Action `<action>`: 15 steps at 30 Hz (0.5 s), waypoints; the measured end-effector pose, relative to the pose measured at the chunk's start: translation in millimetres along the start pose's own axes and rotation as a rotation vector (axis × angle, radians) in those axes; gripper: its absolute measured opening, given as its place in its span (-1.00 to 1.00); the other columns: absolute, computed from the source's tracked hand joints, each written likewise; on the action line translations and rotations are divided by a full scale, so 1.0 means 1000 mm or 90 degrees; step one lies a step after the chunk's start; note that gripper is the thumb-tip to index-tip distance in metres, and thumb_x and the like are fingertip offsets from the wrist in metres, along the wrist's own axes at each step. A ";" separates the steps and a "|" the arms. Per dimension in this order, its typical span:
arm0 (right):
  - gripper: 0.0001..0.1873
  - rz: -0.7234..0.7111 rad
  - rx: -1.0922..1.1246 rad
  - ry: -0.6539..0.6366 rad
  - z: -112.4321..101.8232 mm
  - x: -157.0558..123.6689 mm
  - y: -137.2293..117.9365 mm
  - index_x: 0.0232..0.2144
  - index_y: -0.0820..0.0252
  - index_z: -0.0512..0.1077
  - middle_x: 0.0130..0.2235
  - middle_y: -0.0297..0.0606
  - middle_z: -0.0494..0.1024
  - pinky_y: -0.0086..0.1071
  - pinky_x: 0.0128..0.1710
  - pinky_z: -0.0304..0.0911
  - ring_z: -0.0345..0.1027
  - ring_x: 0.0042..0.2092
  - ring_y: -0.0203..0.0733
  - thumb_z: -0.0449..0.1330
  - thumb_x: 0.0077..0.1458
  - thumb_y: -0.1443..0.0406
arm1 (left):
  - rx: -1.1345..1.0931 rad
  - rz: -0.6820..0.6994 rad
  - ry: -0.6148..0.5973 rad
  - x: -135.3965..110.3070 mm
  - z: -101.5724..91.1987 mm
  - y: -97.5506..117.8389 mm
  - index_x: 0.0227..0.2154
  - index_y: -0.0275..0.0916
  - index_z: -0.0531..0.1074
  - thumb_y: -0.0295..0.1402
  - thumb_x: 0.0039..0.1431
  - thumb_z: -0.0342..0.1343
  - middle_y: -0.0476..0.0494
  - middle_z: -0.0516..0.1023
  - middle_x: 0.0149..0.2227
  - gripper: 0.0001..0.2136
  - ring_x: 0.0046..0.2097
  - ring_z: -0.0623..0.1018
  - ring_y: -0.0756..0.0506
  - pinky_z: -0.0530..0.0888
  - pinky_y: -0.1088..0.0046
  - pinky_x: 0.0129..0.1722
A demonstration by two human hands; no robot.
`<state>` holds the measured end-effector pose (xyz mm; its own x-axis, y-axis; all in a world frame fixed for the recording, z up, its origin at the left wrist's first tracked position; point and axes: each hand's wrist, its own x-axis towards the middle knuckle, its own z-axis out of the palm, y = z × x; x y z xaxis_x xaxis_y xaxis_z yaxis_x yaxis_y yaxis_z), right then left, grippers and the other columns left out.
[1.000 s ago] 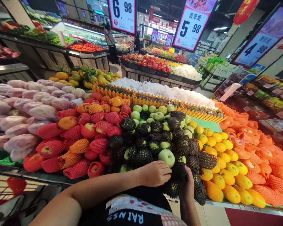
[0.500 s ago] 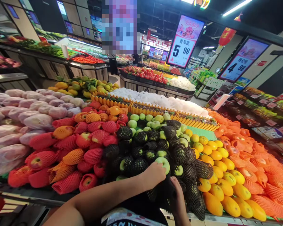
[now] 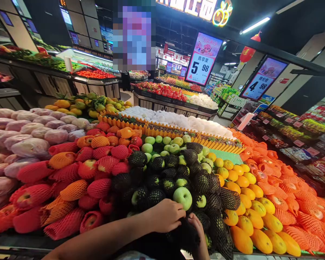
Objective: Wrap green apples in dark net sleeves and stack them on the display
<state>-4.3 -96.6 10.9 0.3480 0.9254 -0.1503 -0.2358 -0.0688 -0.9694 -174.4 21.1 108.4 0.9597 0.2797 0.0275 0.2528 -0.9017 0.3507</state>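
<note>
A bare green apple [image 3: 182, 198] lies on the pile just beyond my left hand [image 3: 166, 216], touching or nearly touching its knuckles. The fingers of that hand are curled closed at the edge of a black foam net sleeve [image 3: 188, 236]. From the right side my right hand [image 3: 198, 227] grips the same dark sleeve, thumb up. Most of the sleeve blends into shadow, and whether it holds fruit is hidden. Around both hands are green apples in black foam nets [image 3: 155, 196].
Red-netted apples [image 3: 89, 220] are heaped to the left, with wrapped pale fruit [image 3: 29, 146] farther out. Oranges [image 3: 245, 220] and orange-netted fruit [image 3: 300, 209] lie to the right. A low yellow fence [image 3: 173, 131] runs behind the green apples. Price screens [image 3: 204, 59] hang above.
My left hand has let go of the green apple and drawn back toward the black sleeve. The apple now rests on the pile. The camera view has tilted up slightly and turned right.
</note>
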 end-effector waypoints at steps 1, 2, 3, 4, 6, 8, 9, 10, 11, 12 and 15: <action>-0.66 0.026 0.032 -0.028 0.001 0.003 -0.001 -0.52 0.07 0.43 -0.55 -0.39 0.36 -0.38 -0.47 0.18 0.18 -0.49 -0.21 0.37 -0.16 0.00 | -0.033 -0.041 0.008 -0.002 0.001 0.002 -0.21 -0.20 0.48 -0.28 0.28 0.09 -0.10 0.61 -0.23 -0.86 -0.22 0.61 -0.15 0.46 0.39 -0.28; -0.62 0.062 0.069 -0.053 0.003 0.006 -0.001 -0.56 0.08 0.37 -0.58 -0.42 0.29 -0.40 -0.49 0.12 0.10 -0.52 -0.25 0.38 -0.18 -0.02 | -0.065 -0.084 0.016 -0.005 0.002 0.003 -0.22 -0.20 0.49 -0.28 0.29 0.07 -0.10 0.62 -0.24 -0.85 -0.22 0.61 -0.14 0.45 0.41 -0.27; -0.57 0.096 0.100 -0.079 0.006 0.008 -0.001 -0.59 0.09 0.33 -0.60 -0.45 0.24 -0.42 -0.51 0.08 0.04 -0.54 -0.29 0.40 -0.23 -0.03 | -0.093 -0.120 0.022 -0.006 0.003 0.004 -0.25 -0.21 0.50 -0.27 0.31 0.04 -0.11 0.63 -0.25 -0.83 -0.23 0.61 -0.15 0.45 0.41 -0.26; -0.53 0.110 0.115 -0.102 0.009 0.010 0.000 -0.60 0.10 0.30 -0.60 -0.47 0.20 -0.44 -0.51 0.06 0.00 -0.54 -0.31 0.41 -0.26 -0.05 | -0.118 -0.141 0.027 -0.008 0.005 0.005 -0.27 -0.21 0.50 -0.25 0.33 0.01 -0.12 0.63 -0.26 -0.79 -0.23 0.61 -0.15 0.44 0.42 -0.27; -0.48 0.097 0.117 -0.131 0.017 0.010 0.002 -0.58 0.10 0.28 -0.59 -0.49 0.17 -0.45 -0.50 0.03 -0.05 -0.53 -0.33 0.41 -0.27 -0.10 | -0.167 -0.132 0.044 -0.010 0.009 0.004 -0.32 -0.23 0.49 -0.20 0.40 -0.11 -0.14 0.63 -0.27 -0.67 -0.25 0.60 -0.13 0.42 0.43 -0.27; -0.49 0.056 0.110 -0.132 0.022 0.007 0.004 -0.54 0.10 0.28 -0.57 -0.50 0.16 -0.47 -0.50 0.00 -0.07 -0.52 -0.34 0.38 -0.19 -0.11 | -0.223 -0.076 0.069 -0.012 0.013 0.002 -0.33 -0.24 0.47 -0.19 0.44 -0.25 -0.14 0.60 -0.27 -0.58 -0.26 0.57 -0.10 0.41 0.44 -0.26; -0.51 0.034 0.107 -0.123 0.024 0.006 0.005 -0.52 0.09 0.29 -0.57 -0.50 0.15 -0.48 -0.50 -0.02 -0.09 -0.52 -0.34 0.37 -0.14 -0.11 | -0.252 -0.049 0.082 -0.012 0.014 0.000 -0.33 -0.24 0.46 -0.19 0.45 -0.31 -0.14 0.59 -0.27 -0.55 -0.27 0.56 -0.09 0.41 0.45 -0.26; -0.53 0.014 0.106 -0.107 0.025 0.005 0.004 -0.49 0.08 0.29 -0.57 -0.51 0.14 -0.48 -0.51 -0.05 -0.10 -0.53 -0.35 0.36 -0.10 -0.10 | -0.280 -0.033 0.096 -0.013 0.015 -0.001 -0.34 -0.24 0.45 -0.16 0.44 -0.33 -0.14 0.57 -0.29 -0.52 -0.29 0.53 -0.08 0.40 0.46 -0.27; -0.55 -0.001 0.107 -0.085 0.025 0.005 0.003 -0.47 0.07 0.30 -0.57 -0.52 0.14 -0.49 -0.51 -0.07 -0.12 -0.53 -0.35 0.36 -0.07 -0.09 | -0.303 -0.028 0.109 -0.013 0.016 -0.002 -0.37 -0.25 0.43 -0.10 0.42 -0.31 -0.13 0.55 -0.32 -0.52 -0.32 0.51 -0.08 0.39 0.45 -0.30; -0.56 -0.015 0.108 -0.059 0.025 0.006 0.002 -0.44 0.05 0.31 -0.57 -0.53 0.13 -0.49 -0.51 -0.07 -0.12 -0.54 -0.35 0.35 -0.05 -0.09 | -0.323 -0.035 0.118 -0.013 0.016 -0.003 -0.40 -0.25 0.41 -0.02 0.38 -0.24 -0.12 0.53 -0.35 -0.52 -0.35 0.48 -0.08 0.37 0.45 -0.32; -0.55 -0.052 0.099 0.002 0.022 0.016 -0.004 -0.41 0.04 0.32 -0.56 -0.52 0.14 -0.47 -0.50 -0.02 -0.07 -0.53 -0.34 0.35 -0.05 -0.11 | -0.379 -0.104 0.103 -0.015 0.013 -0.005 -0.49 -0.24 0.38 0.10 0.13 0.10 -0.05 0.46 -0.43 -0.56 -0.38 0.40 -0.07 0.34 0.44 -0.34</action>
<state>-17.6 -73.7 16.3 0.3743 0.9245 -0.0728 -0.3442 0.0656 -0.9366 -188.5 17.3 94.5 0.8721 0.4863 0.0547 0.2378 -0.5188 0.8211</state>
